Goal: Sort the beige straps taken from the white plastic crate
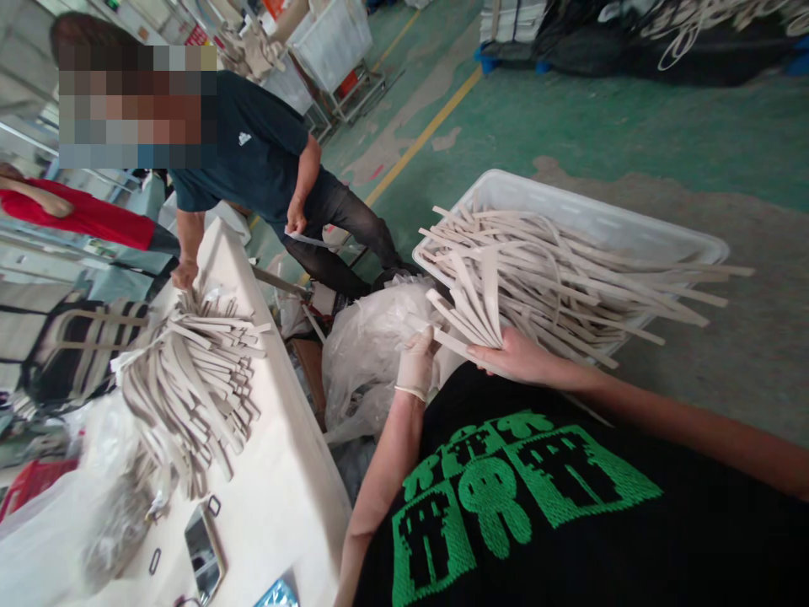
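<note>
My right hand (pixel 522 357) is closed around a fanned bunch of flat off-white strips (pixel 473 305), whose ends stick up above the fingers. My left hand (pixel 417 364), in a pale thin glove, pinches one strip (pixel 452 344) that runs across to the right hand. Just beyond my hands stands a white plastic tub (pixel 594 211), heaped with long beige strips (pixel 556 270), several hanging over its edge. Below the left hand, crumpled clear plastic (pixel 360 354) bulges beside the table.
On the white table (pixel 297 506) at left lie a large pile of strips (pixel 190 379), a phone (pixel 204 552) and a blue packet (pixel 278 594). A co-worker (pixel 253 160) in a dark shirt stands across, one hand at the pile, the other holding a strip. Another person (pixel 76 206) wears red.
</note>
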Motion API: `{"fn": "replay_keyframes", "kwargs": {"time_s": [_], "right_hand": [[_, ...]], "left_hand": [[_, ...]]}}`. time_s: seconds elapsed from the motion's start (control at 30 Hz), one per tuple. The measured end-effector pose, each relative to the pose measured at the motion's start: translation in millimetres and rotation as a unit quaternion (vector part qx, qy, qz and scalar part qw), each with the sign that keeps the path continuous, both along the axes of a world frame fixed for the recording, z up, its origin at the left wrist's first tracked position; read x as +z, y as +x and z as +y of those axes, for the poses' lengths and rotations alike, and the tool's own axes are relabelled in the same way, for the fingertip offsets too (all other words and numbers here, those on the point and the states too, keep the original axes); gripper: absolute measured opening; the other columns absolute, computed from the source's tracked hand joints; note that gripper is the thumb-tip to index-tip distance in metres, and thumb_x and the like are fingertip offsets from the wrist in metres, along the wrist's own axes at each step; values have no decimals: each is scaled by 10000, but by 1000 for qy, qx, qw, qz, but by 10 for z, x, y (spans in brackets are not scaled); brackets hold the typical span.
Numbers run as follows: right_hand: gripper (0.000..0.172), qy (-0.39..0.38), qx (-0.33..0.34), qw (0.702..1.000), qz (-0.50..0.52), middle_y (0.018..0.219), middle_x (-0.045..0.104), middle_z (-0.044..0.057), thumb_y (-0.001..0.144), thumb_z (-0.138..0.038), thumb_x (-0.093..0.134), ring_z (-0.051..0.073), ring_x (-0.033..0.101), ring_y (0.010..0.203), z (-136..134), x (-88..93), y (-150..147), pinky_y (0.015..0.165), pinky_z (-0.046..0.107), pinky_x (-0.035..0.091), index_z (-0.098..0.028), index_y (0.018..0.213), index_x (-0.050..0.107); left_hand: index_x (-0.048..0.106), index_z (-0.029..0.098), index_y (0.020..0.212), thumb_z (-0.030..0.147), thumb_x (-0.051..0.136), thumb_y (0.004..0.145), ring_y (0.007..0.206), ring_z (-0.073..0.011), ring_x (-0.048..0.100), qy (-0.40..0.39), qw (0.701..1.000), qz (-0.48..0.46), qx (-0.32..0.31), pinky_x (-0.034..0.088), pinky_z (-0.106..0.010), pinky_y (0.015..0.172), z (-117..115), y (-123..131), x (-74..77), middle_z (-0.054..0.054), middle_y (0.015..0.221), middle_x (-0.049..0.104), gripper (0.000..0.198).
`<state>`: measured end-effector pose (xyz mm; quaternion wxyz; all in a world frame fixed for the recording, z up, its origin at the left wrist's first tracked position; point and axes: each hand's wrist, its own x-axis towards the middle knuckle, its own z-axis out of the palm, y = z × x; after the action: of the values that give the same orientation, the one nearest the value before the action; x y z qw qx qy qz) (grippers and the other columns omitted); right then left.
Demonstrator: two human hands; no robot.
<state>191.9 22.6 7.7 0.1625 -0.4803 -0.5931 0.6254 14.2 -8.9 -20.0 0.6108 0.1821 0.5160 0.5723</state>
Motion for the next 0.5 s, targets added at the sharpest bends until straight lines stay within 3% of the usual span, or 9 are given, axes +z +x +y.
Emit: {"fn": "replay_keyframes", "kwargs": {"time_s": [0.07, 0.2, 0.37, 0.5], "right_hand": [[243, 9, 19, 1000, -10, 646, 698, 76, 905, -315, 617, 207, 658, 563, -20, 4, 2, 552, 273, 495, -148, 736, 671], [236, 26, -28, 999, 4, 633, 693, 66, 886, -337, 624, 202, 648, 570, -4, -36, -41, 549, 266, 485, -153, 744, 664], [212, 73, -11, 997, 36, 603, 681, 38, 827, -356, 659, 201, 627, 568, -7, -95, -4, 571, 277, 501, -167, 733, 675], [240, 104, -16, 994, 19, 562, 651, 38, 846, -359, 639, 202, 626, 578, -25, -77, -11, 587, 272, 499, -158, 722, 681]], "left_hand": [[756, 186, 795, 469, 923, 648, 1170, -328, 702, 4, 1000, 9, -1, 520, -455, 1083, -15, -38, 32, -68, 928, 796, 360], [778, 195, 784, 527, 892, 699, 1119, -340, 719, 15, 997, 5, -70, 538, -477, 1059, -82, 57, 20, -76, 893, 801, 361], [799, 156, 864, 498, 930, 632, 1130, -326, 725, 26, 999, 24, 28, 497, -474, 1113, -75, 1, 65, -90, 959, 810, 433], [807, 187, 868, 500, 903, 685, 1178, -331, 712, 22, 1000, -1, 6, 482, -497, 1137, -82, -4, 123, -77, 962, 812, 374]]}}
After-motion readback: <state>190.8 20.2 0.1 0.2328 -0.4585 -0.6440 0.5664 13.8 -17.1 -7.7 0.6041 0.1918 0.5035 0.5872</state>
